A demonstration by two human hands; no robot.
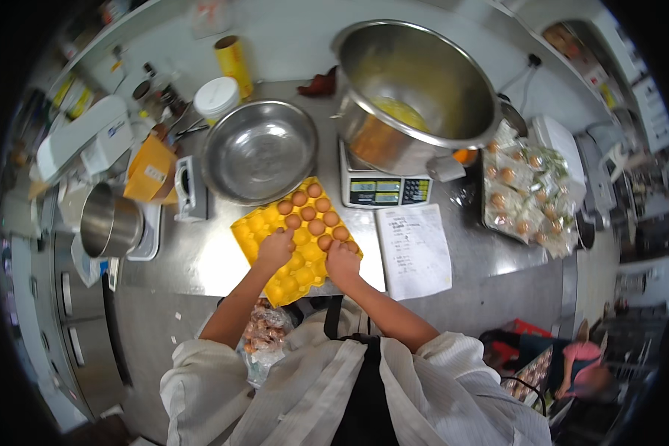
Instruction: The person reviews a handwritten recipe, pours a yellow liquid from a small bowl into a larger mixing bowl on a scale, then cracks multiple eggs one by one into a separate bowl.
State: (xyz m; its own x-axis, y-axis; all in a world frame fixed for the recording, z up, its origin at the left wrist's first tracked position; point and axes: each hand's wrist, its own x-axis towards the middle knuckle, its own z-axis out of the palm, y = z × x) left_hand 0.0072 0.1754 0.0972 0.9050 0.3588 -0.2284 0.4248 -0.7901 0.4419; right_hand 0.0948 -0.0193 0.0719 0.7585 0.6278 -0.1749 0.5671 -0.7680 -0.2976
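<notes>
A yellow egg tray [251, 226] lies at the front edge of the steel worktable, with several brown eggs [316, 226] in its far and right-hand cups. Many cups on its left and near side are bare. My left hand [276, 250] is over the middle of the tray, its fingers curled beside a partly covered egg [292, 245]. On the tray's right side, my right hand [343, 263] reaches in among eggs, fingers bent down. My own fingers hide whether either hand grips an egg. Behind the tray stands a wide steel bowl [259, 153], its near rim by the tray's far corner.
A large steel pot [368, 128] with yellow liquid [398, 113] rests on a digital scale [387, 191]. Handwritten paper [415, 251] lies right of the tray. Farther right is a tray of wrapped items [527, 192]. A steel pot [108, 220] stands left. Another person [577, 359] is at lower right.
</notes>
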